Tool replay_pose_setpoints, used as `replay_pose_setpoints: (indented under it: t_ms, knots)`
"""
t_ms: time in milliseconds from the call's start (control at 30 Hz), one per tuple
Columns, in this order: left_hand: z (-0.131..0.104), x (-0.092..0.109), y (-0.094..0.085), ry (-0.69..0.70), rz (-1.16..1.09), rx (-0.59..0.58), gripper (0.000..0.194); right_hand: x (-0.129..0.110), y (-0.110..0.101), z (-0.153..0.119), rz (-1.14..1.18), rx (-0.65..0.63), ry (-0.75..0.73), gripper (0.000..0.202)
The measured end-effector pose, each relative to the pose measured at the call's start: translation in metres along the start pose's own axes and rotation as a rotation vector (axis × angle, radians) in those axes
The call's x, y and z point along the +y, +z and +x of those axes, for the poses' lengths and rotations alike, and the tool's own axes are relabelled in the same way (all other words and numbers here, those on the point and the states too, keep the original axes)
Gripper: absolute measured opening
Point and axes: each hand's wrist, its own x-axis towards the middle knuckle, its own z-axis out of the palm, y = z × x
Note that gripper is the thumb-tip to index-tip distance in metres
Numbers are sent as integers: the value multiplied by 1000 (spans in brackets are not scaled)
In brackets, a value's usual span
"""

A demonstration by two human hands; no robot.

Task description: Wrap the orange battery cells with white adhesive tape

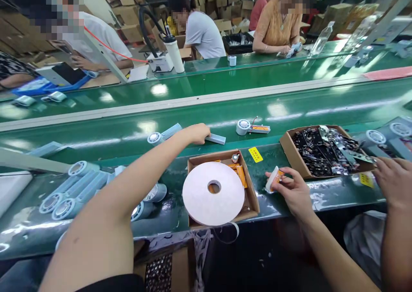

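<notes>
My left hand (198, 133) reaches far over the green belt, fingers closed around a light-blue fan housing (217, 138). Only the handle end of that housing shows; the rest is behind the hand. Just left of it lies another fan housing (156, 138) with a round head. Near the bench's front edge, my right hand (295, 193) pinches an orange battery (277, 180) with a white strip along its side. Between my arms, a large white tape roll (199, 197) rests on a cardboard box (254, 206) with orange batteries (240, 176) inside.
Beside my right hand stands a box of circuit boards (322, 150), touched by a co-worker's hand (394, 180). A fan housing with wires (243, 127) lies on the belt. Several fan housings (64, 197) are piled left. Yellow label (255, 154) is on the bench; people sit opposite.
</notes>
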Motion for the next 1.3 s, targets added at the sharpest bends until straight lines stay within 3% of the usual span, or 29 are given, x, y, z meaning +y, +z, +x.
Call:
replay_pose_setpoints:
  t_ms: [133, 233, 333, 400, 567, 700, 967, 1067, 1133, 1167, 1233, 1300]
  knots:
    - [-4, -1, -2, 55, -18, -66, 30, -37, 41, 31, 1, -11, -179, 50]
    - [-3, -5, -6, 34, -101, -9, 31, -55, 90, 85, -98, -172, -268, 54]
    - [-2, -2, -3, 4, -101, 67, 30, -52, 134, 142, -418, -339, -347, 44]
    - [-1, 2, 1, -19, -114, 101, 28, -43, 151, 168, -738, -405, -404, 38]
    - [6, 9, 8, -64, -176, 165, 23, -30, 156, 190, -1360, -511, -490, 39]
    - [14, 11, 15, -110, -230, 212, 26, -32, 157, 191, -1500, -594, -474, 40]
    - [25, 21, 18, -169, -294, 250, 25, -28, 184, 205, -1720, -821, -369, 45]
    - [13, 36, 10, -231, -288, 259, 27, -44, 167, 197, -1616, -894, -357, 51]
    - [-14, 55, 4, -250, -267, 355, 34, -56, 134, 166, -1426, -762, -428, 52]
    - [-35, 66, 3, -206, -257, 429, 39, -60, 113, 143, -1306, -652, -463, 49]
    - [-85, 89, 5, 6, -226, 505, 49, -64, 68, 82, -1054, -499, -443, 43]
    - [-140, 109, 12, 237, -167, 348, 55, -61, 32, 16, -865, -430, -348, 38]
